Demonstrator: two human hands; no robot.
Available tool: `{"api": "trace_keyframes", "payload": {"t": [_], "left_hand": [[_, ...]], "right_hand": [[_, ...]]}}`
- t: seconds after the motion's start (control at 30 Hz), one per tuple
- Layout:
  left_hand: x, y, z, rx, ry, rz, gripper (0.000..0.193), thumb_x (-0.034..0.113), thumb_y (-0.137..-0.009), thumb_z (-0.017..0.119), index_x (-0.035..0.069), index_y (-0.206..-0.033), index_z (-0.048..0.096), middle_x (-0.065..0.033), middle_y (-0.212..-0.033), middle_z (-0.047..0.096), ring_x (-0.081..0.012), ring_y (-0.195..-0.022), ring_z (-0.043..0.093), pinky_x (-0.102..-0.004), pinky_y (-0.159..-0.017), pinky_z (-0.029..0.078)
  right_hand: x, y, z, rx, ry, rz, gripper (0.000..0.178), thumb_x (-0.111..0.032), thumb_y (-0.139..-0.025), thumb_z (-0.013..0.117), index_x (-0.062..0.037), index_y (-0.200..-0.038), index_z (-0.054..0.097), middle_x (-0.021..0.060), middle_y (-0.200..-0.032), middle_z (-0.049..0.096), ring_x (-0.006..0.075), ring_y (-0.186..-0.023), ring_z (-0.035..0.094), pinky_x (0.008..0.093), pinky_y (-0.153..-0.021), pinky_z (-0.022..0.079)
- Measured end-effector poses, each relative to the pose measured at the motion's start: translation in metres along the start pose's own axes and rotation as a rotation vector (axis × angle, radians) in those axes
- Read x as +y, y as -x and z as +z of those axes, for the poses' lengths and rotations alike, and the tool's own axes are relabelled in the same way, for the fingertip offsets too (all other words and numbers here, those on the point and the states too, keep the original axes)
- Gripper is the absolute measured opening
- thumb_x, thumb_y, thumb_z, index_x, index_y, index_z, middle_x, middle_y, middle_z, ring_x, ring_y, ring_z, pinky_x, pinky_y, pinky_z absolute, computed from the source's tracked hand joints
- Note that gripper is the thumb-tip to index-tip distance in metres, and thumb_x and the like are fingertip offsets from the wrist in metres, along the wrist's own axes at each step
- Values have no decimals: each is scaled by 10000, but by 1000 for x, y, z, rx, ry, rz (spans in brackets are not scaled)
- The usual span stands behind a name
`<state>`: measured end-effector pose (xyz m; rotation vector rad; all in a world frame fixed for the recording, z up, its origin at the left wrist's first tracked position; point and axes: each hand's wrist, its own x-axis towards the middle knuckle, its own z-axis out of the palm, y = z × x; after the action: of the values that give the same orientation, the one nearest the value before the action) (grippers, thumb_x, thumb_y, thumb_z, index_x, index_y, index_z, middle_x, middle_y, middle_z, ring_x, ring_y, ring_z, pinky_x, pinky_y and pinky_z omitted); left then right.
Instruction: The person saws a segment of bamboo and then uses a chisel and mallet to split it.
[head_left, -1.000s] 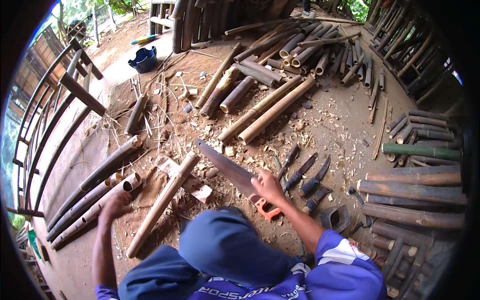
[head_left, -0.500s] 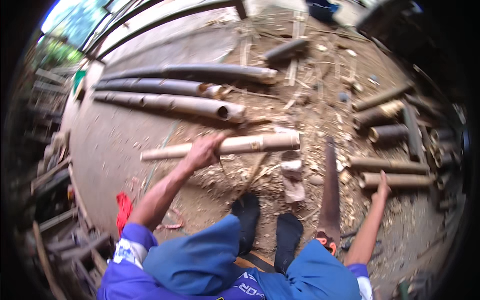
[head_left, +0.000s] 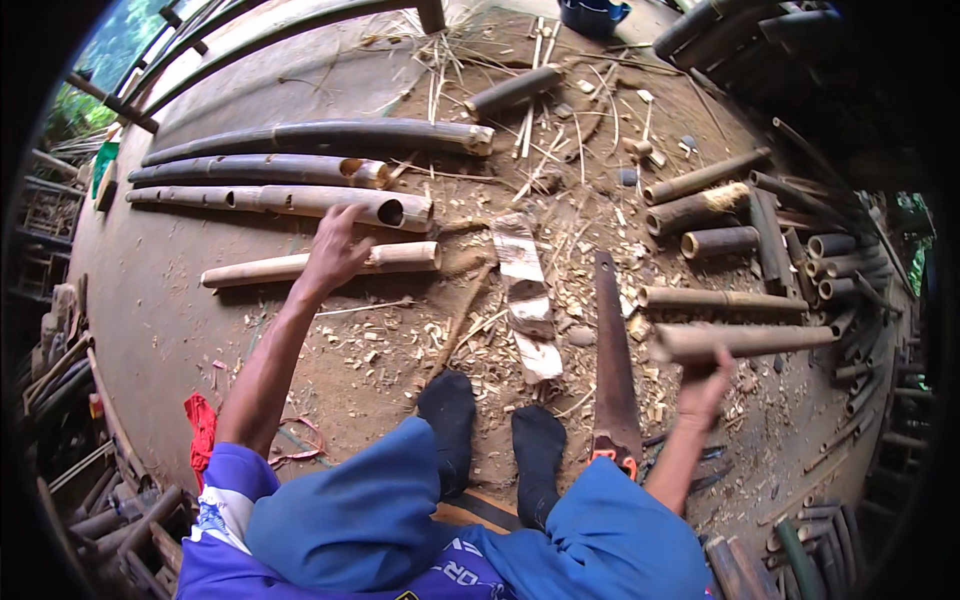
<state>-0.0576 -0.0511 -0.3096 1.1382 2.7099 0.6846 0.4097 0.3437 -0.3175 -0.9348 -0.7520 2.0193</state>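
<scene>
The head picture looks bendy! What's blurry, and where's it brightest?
Head view: the railing curves and the rim darkens, as with fisheye lenses; same head view: the bamboo pole by the right hand has a smeared left end, probably motion blur, while the saw looks crisper; head view again: upper left looks brightest.

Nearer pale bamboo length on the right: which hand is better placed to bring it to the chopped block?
Right, I'd judge: the right hand seems to grip the bamboo length, right of the chopped block. The left hand is across the block, over another pale piece.
</scene>
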Motion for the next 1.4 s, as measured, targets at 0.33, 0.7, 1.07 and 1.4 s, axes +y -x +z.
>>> {"api": "trace_keyframes", "payload": {"t": [0.33,0.7,1.07,1.4], "left_hand": [[213,-28,70,-867,228,351,688,306,-577,823,56,-1194,649,-189,-980,712,-323,-902,685,-426,-834,533],[54,95,66,-248,-231,49,446,95,-668,705,95,-1100,594,-124,-1056,548,-335,-1046,545,-448,-866,455],[57,91,66,-236,-12,55,650,186,-608,811,78,-1211,591,-127,-1138,574,-348,-1121,538,-449,-975,448],[54,102,80,-104,5,40,636,106,-611,805,73,-1219,624,-126,-1110,597,-336,-1091,557,-429,-985,466]], "right_hand": [[108,113,112,-949,966,206,676,-306,-970,655,38,-1474,363,203,-1263,613,241,-1114,630,393,-959,495],[76,185,-10,-186,1431,-217,176,-134,-951,624,-11,-1074,649,106,-862,675,163,-798,663,332,-702,544],[108,186,33,-348,1315,-216,203,-139,-948,621,-7,-1102,637,103,-847,665,160,-769,644,325,-679,533],[134,184,53,-419,1239,-210,229,-142,-946,618,-3,-1127,626,100,-834,656,156,-742,627,319,-658,522]]}}
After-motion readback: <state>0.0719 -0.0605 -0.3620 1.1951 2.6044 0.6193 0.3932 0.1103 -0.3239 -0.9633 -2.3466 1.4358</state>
